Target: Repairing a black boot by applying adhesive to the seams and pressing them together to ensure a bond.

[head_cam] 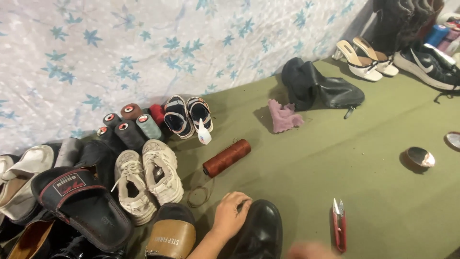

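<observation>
At the left edge of the olive mat [306, 182], a heap of footwear: a black slide sandal [81, 206] with a red-bordered strap, pale shoes behind it. Next, a pair of worn white sneakers [148, 180], toes toward the near edge, and behind them, against the leaf-print cloth [143, 43] at the far edge, a cluster of thread cones [127, 127], grey, dark and red. Just right of the cones, a pair of small navy-and-white sandals [187, 115] with a small white bottle [204, 135] leaning at their front. Below the sneakers, at the near edge, a slide with a tan strap [170, 235]. Further in, a rust-brown thread spool [226, 157] lying on its side, loose thread curling beneath it. At the near edge, left hand [231, 216] resting palm down, fingers curved over the rim of a black leather shoe [258, 230], gripping it there. Right hand [309, 250] only a blur at the bottom edge; whether closed or spread, impossible to tell. Just right of it, red thread snips [339, 225] lying flat, blades pointing away. Toward the far edge, a pink rag [283, 116] beside a slumped black boot [321, 88]; near the right edge, a small shiny metal lid [420, 157]; in the far right corner, white heeled sandals [366, 60] and a black sneaker [429, 64].
</observation>
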